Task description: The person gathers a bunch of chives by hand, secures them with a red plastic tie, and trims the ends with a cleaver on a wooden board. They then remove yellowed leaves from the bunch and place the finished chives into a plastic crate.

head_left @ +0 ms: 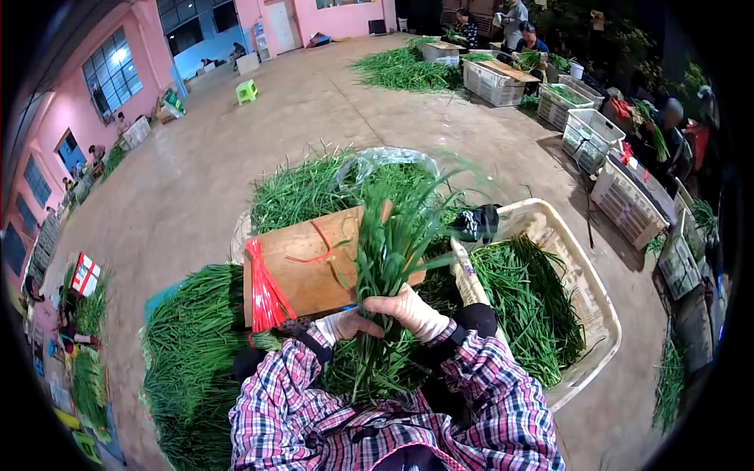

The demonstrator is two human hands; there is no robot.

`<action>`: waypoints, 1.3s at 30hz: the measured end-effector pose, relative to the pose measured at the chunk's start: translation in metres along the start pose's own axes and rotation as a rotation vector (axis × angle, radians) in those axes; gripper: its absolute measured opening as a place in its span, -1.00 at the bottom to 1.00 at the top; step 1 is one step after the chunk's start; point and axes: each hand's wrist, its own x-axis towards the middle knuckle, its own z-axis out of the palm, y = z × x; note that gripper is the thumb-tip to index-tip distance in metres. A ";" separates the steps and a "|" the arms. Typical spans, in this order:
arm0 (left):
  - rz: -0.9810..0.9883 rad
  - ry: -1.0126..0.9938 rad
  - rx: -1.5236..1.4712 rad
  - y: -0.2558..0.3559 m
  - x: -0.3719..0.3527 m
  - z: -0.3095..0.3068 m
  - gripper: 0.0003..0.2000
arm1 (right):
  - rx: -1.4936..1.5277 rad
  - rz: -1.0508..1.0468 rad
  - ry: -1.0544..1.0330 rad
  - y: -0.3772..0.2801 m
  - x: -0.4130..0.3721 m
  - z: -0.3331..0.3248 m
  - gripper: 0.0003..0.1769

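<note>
In front of my chest I hold an upright bunch of green chives, its leaf tips fanning out at the top. My left hand, in a pale glove with bare fingers, is closed around the lower stalks. Just above and to its right, my right hand grips the same bunch, gloved the same way. Behind the bunch lies a wooden board, with a bundle of red plastic strips hanging over its left end. More loose chives show below my hands, partly hidden by my sleeves.
To my right, a cream plastic crate contains chives. Neat chives are stacked at left; a loose heap and a transparent bag lie beyond the board. Further off are a green stool, crates and several people working.
</note>
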 end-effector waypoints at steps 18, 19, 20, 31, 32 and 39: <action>0.281 0.236 0.094 0.138 0.020 -0.100 -0.38 | -0.235 -0.213 -0.008 -0.055 0.130 -0.029 -0.63; 0.355 0.241 0.152 0.132 0.030 -0.107 -0.47 | -0.291 -0.209 0.004 -0.046 0.135 -0.037 -0.61; 0.402 0.225 0.161 0.116 0.045 -0.114 -0.54 | -0.346 -0.204 0.016 -0.039 0.140 -0.044 -0.59; 0.148 0.211 -0.191 0.020 0.077 -0.172 -0.67 | -0.231 -0.079 -0.096 0.023 0.160 -0.088 -0.23; 0.184 0.292 0.033 0.004 0.083 -0.184 -0.67 | -0.145 -0.113 -0.158 0.037 0.167 -0.093 -0.32; 0.204 0.188 0.526 0.111 0.050 -0.120 -0.30 | -0.229 -0.192 -0.244 -0.001 0.150 -0.045 -0.50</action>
